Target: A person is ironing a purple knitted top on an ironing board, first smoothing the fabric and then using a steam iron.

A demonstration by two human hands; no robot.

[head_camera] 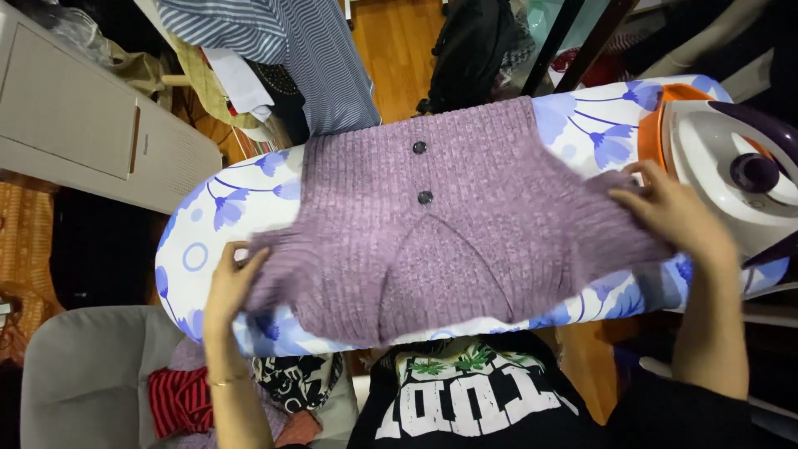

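Closest to me is my own black printed shirt [474, 399], and just beyond it the near edge of the ironing board [249, 208] with its white cover and blue flowers. My left hand [233, 278] closes on the left sleeve end of the purple knitted cardigan [432, 233], fingers curled over the ribbed cuff near the board's near-left edge. My right hand [673, 212] grips the other sleeve at the right, pinching the knit between thumb and fingers. The cardigan lies flat across the middle of the board, two dark buttons [422, 172] facing up along its centre. Just past my right hand, the white-and-purple iron [731, 166] rests on its orange pad at the board's end. Farther off, striped shirts [307, 50] hang over a wooden floor [399, 41].
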